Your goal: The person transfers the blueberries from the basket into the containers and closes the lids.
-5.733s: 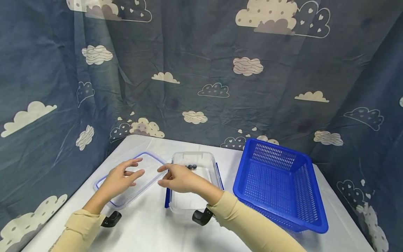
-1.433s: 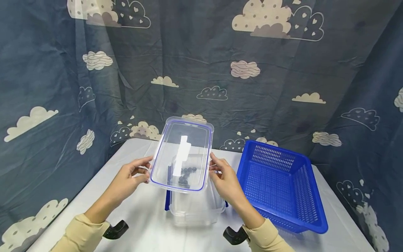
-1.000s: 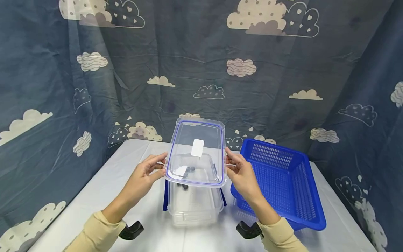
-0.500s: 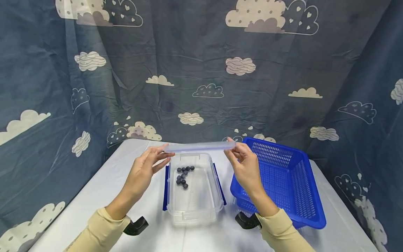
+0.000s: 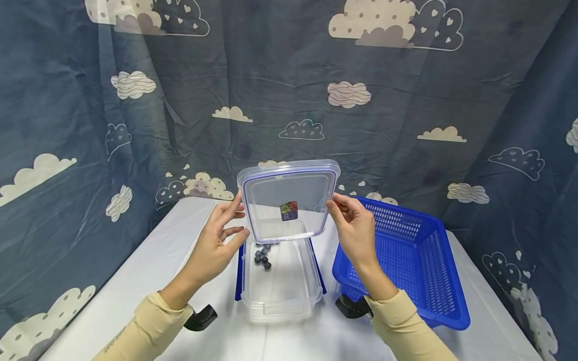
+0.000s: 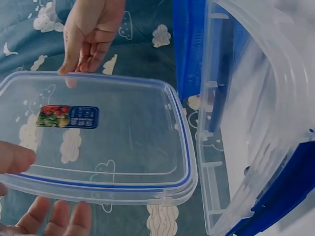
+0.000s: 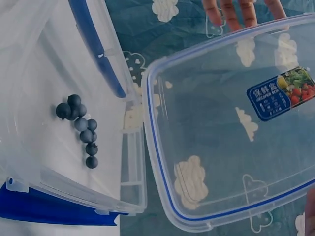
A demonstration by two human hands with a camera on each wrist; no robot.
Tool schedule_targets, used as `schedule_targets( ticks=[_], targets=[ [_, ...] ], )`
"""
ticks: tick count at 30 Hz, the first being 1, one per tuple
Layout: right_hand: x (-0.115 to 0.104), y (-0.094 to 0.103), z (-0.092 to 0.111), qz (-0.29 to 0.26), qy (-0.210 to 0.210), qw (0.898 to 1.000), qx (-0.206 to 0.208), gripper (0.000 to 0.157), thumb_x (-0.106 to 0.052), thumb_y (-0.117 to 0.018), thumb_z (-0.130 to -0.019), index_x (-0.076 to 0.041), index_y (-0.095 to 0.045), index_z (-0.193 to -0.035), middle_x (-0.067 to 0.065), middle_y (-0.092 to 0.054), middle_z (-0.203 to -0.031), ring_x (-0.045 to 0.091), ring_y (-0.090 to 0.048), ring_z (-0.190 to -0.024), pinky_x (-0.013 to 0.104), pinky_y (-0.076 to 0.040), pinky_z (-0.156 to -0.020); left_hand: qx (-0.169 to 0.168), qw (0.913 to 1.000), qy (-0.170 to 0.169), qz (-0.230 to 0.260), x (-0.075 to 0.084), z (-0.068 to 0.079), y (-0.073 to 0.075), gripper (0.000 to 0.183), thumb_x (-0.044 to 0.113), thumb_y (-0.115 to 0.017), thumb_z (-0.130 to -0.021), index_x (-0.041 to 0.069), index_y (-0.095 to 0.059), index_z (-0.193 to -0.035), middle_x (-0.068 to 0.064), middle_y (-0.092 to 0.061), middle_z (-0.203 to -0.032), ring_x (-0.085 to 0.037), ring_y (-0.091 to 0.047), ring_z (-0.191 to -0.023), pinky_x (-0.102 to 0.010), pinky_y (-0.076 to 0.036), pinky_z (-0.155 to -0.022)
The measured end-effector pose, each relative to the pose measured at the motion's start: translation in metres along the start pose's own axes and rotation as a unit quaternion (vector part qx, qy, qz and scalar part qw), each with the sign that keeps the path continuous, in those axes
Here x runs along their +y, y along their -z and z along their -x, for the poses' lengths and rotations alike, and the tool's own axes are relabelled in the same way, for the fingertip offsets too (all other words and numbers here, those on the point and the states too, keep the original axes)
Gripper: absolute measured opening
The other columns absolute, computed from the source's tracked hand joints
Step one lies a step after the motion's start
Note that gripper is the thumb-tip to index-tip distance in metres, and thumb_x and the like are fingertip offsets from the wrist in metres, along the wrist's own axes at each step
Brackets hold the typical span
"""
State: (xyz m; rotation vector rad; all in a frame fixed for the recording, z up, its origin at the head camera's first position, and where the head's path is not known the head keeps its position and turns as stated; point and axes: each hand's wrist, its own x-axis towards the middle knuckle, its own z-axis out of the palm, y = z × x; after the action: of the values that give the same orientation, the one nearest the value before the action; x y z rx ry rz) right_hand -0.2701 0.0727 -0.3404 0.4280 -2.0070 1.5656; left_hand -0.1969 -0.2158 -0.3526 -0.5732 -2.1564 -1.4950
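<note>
My left hand (image 5: 217, 245) holds the left edge of a clear plastic lid (image 5: 311, 200), thumb on one face and fingers beyond the edge. At its right edge, my right hand (image 5: 356, 233) pinches the lid between thumb and fingers. The lid has a blue seal line and a coloured label (image 6: 68, 117), and is tilted steeply above the far part of a clear food box (image 5: 284, 296). Several blueberries (image 7: 86, 130) lie together inside the box, partly behind the lid in the head view.
Blue side latches (image 5: 239, 281) hang open on the box. To the right stands a blue perforated plastic basket (image 5: 431, 276). White cloth (image 5: 217, 346) covers the table, and a dark cloud-print curtain (image 5: 271, 65) hangs behind it.
The lid, earlier lying at the left, was lifted by both hands over the box. Over the last second it has turned through edge-on, so its coloured label side now faces me.
</note>
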Motion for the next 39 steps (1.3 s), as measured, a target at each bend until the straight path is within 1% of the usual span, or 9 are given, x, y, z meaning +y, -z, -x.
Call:
schedule_targets(
  ticks=[4,6,12,17,21,25,32,36,39],
  targets=[
    [0.001,0.000,0.000,0.002,-0.007,1.000,-0.004,0.029,-0.019,-0.076,-0.102,0.000,-0.078,-0.124,0.022,-0.078,-0.113,-0.002,-0.066,-0.084,0.007,-0.054,-0.076,-0.002,0.9991,0.010,-0.041,-0.003,-0.002,-0.002,0.092,-0.009,-0.068,-0.098,0.024,-0.024,-0.172,-0.020,-0.049,-0.142,-0.037,-0.057,-0.132,-0.046,-0.062,-0.106],
    [0.001,-0.001,0.000,0.000,-0.008,1.000,-0.008,0.028,-0.020,-0.076,-0.102,-0.001,-0.078,-0.123,0.021,-0.078,-0.113,-0.002,-0.066,-0.085,0.008,-0.055,-0.077,-0.001,0.9981,0.014,-0.061,-0.003,-0.002,-0.002,0.096,-0.008,-0.068,-0.098,0.028,-0.021,-0.173,-0.018,-0.053,-0.135,-0.035,-0.060,-0.128,-0.047,-0.064,-0.103],
    [0.000,-0.002,-0.001,0.022,-0.011,0.999,-0.027,0.028,-0.025,-0.073,-0.105,-0.004,-0.078,-0.123,0.019,-0.079,-0.110,0.001,-0.067,-0.088,0.009,-0.055,-0.079,0.010,0.9956,0.017,-0.092,-0.005,-0.004,-0.001,0.100,-0.007,-0.071,-0.097,0.031,-0.019,-0.173,-0.014,-0.059,-0.119,-0.029,-0.067,-0.113,-0.039,-0.068,-0.092],
    [0.001,-0.002,-0.002,0.060,-0.037,0.996,-0.050,0.031,-0.030,-0.070,-0.107,-0.007,-0.076,-0.126,0.014,-0.079,-0.114,0.011,-0.071,-0.098,0.008,-0.054,-0.081,0.015,0.9968,0.036,-0.070,-0.007,-0.005,0.000,0.094,-0.006,-0.072,-0.098,0.029,-0.026,-0.172,-0.015,-0.061,-0.118,-0.028,-0.067,-0.110,-0.032,-0.068,-0.088],
    [0.002,-0.003,-0.003,0.065,-0.053,0.994,-0.069,0.032,-0.029,-0.068,-0.108,-0.009,-0.072,-0.132,0.015,-0.078,-0.118,0.022,-0.072,-0.103,0.009,-0.053,-0.082,0.028,0.9966,0.062,-0.047,-0.010,-0.005,0.000,0.088,-0.002,-0.074,-0.098,0.030,-0.034,-0.169,-0.016,-0.065,-0.117,-0.027,-0.069,-0.109,-0.025,-0.065,-0.086],
    [0.005,-0.004,-0.002,0.069,-0.060,0.992,-0.093,0.033,-0.024,-0.067,-0.109,-0.012,-0.065,-0.139,0.017,-0.076,-0.119,0.027,-0.072,-0.105,0.014,-0.056,-0.085,0.036,0.9959,0.077,-0.031,-0.013,-0.004,0.000,0.078,0.000,-0.076,-0.098,0.026,-0.045,-0.165,-0.018,-0.068,-0.116,-0.027,-0.074,-0.104,-0.022,-0.066,-0.081],
    [0.016,-0.006,0.001,0.114,-0.074,0.980,-0.146,0.037,-0.015,-0.066,-0.107,-0.010,-0.066,-0.143,0.019,-0.076,-0.117,0.031,-0.075,-0.107,0.043,-0.064,-0.098,0.027,0.9914,0.124,-0.034,-0.023,-0.004,-0.001,0.064,0.005,-0.076,-0.099,0.018,-0.055,-0.158,-0.020,-0.071,-0.115,-0.026,-0.077,-0.102,-0.024,-0.067,-0.075],
    [0.020,-0.008,0.003,0.134,-0.086,0.971,-0.177,0.041,-0.014,-0.067,-0.105,-0.005,-0.065,-0.145,0.021,-0.076,-0.116,0.033,-0.075,-0.106,0.046,-0.065,-0.094,0.021,0.9863,0.162,-0.026,-0.028,-0.002,-0.003,0.062,0.005,-0.077,-0.098,0.011,-0.056,-0.156,-0.020,-0.072,-0.115,-0.025,-0.077,-0.101,-0.025,-0.067,-0.073],
    [0.021,-0.011,0.005,0.152,-0.103,0.961,-0.207,0.045,-0.017,-0.067,-0.105,-0.003,-0.062,-0.148,0.021,-0.075,-0.119,0.033,-0.075,-0.108,0.046,-0.065,-0.094,0.018,0.9820,0.187,-0.020,-0.032,-0.001,-0.004,0.060,0.004,-0.077,-0.098,0.006,-0.058,-0.154,-0.021,-0.072,-0.113,-0.021,-0.077,-0.097,-0.025,-0.068,-0.072]
  ],
)
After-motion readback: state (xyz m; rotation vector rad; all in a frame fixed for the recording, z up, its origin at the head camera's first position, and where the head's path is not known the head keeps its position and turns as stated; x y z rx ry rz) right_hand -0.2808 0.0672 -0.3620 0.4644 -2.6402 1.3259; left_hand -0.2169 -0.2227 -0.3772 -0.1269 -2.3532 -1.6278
